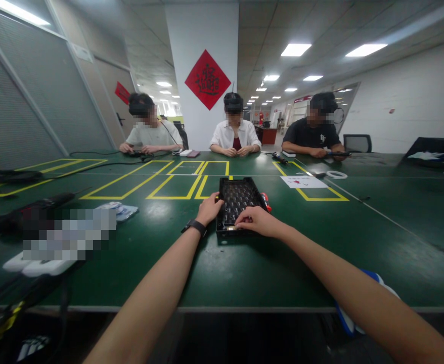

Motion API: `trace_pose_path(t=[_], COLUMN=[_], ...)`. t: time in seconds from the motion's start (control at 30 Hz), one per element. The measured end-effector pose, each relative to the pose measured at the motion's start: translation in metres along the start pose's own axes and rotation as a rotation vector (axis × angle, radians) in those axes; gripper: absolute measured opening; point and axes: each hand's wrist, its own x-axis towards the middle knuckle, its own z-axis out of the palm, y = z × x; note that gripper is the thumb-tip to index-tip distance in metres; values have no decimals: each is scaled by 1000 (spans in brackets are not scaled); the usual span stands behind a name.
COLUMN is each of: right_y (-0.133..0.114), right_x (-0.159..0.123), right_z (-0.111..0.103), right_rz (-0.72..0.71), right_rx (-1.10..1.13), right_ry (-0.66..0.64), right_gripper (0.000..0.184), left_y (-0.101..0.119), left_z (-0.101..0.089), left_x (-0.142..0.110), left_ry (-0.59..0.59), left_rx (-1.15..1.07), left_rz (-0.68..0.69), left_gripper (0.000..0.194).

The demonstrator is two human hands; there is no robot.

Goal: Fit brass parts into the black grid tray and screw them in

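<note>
A black rectangular case [240, 182] stands on the green table with its inside facing up. Small silvery pieces sit in rows on its floor; they are too small to name. My left hand [209, 208], with a black band at the wrist, grips the case's left wall near the middle. At the near end, my right hand [258, 221] reaches in over the right wall with its fingers pinched together. Whatever lies between those fingertips is hidden. A small pale piece [231, 228] shows beside them at the near wall. Against the case's right side rests a red and black object [266, 202].
Yellow tape outlines [114, 197] mark the green table [138, 283]. At left lie a dark power drill [28, 210] and a white power strip [47, 265]. A paper sheet [304, 182] and a white ring [337, 174] lie at right. Several people sit across the table.
</note>
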Motion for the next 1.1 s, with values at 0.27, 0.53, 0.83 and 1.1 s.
trace_pose_path(t=[0.27, 0.53, 0.83, 1.1], right_y=[0, 3, 0, -2], right_x=[0, 0, 0, 0], right_z=[0, 1, 1, 1], right_rz=[8, -29, -12, -5], right_rx=[-13, 22, 6, 24], right_ry=[-10, 38, 24, 27], right_gripper=[25, 24, 22, 22], left_y=[-12, -13, -9, -10], left_z=[7, 7, 5, 6], left_x=[8, 8, 5, 7], left_ry=[-2, -6, -11, -9], left_rx=[5, 7, 0, 6], left_rz=[51, 58, 36, 47], left_gripper=[49, 48, 48, 47])
